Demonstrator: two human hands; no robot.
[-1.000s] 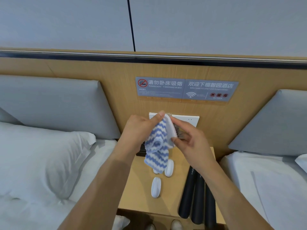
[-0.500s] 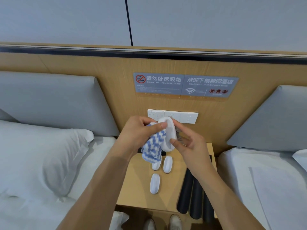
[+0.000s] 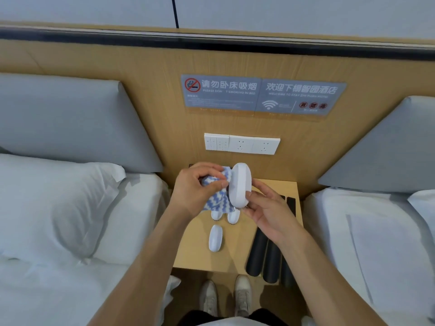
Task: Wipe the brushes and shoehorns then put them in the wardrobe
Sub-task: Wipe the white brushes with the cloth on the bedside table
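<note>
Right hand point(image 3: 268, 211) pinches white oval plastic brush point(image 3: 240, 184) upright above the light wooden nightstand point(image 3: 195, 252). Left hand point(image 3: 195, 189) grips blue-and-white striped cloth point(image 3: 215, 196) against the brush's side. Three more white brushes point(image 3: 215, 238) and black shoehorns point(image 3: 263, 255) lie on the nightstand below.

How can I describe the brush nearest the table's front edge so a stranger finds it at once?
Look at the wooden bedside table between the two beds. Three white oval brushes lie on it, left of the black shoehorns. The front brush lies alone, nearest the shoes, while the other two lie side by side behind it.
</note>
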